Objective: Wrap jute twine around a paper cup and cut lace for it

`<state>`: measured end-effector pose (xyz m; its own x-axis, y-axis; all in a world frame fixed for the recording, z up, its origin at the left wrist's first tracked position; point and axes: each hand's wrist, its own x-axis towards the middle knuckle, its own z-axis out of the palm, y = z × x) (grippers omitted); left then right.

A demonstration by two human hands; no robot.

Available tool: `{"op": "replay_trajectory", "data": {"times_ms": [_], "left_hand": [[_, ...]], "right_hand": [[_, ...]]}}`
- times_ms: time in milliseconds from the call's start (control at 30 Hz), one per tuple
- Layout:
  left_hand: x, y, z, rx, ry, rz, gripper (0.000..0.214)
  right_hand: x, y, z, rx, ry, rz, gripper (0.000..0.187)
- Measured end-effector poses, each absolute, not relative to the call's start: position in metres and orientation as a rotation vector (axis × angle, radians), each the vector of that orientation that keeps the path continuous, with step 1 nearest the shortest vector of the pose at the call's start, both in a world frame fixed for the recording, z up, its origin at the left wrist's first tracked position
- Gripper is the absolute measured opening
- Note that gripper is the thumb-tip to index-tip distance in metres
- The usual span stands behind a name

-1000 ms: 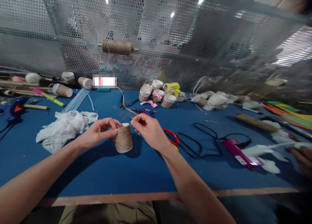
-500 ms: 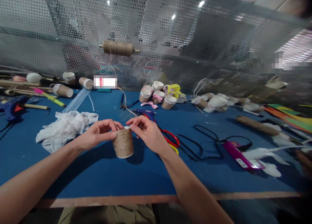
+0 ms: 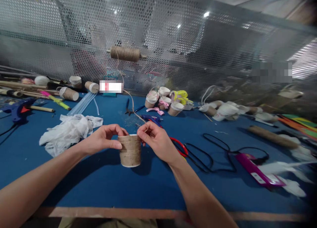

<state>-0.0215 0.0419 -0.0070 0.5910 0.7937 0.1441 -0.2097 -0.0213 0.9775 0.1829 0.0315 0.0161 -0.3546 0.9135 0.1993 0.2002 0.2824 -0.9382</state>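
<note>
A paper cup wrapped in brown twine (image 3: 130,150) hangs just above the blue table (image 3: 104,185), held between both hands. My left hand (image 3: 102,139) grips its left side near the rim, thumb in front. My right hand (image 3: 156,140) pinches the twine strand (image 3: 131,102) at the cup's right rim. That strand runs up to a twine spool (image 3: 125,53) mounted on the perforated metal screen (image 3: 173,39).
Crumpled white plastic (image 3: 69,130) lies left. Red-handled scissors (image 3: 179,145), a black cable (image 3: 210,152) and a pink glue gun (image 3: 257,170) lie right. Finished cups (image 3: 163,100) stand behind, a blue glue gun (image 3: 16,109) at far left. The wooden table edge (image 3: 111,213) runs near me.
The cup has turned more upright and sits slightly lower and to the right. My right hand has closed in against the rim with the twine. The camera view shifted a little.
</note>
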Motion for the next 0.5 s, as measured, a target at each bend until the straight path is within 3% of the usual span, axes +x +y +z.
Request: {"op": "replay_trajectory", "data": {"times_ms": [500], "left_hand": [[-0.01,0.03,-0.009,1.873,0.855,0.909,0.021]], "right_hand": [[0.173,0.019,0.014,-1.147,-2.06,0.62,0.009]]}}
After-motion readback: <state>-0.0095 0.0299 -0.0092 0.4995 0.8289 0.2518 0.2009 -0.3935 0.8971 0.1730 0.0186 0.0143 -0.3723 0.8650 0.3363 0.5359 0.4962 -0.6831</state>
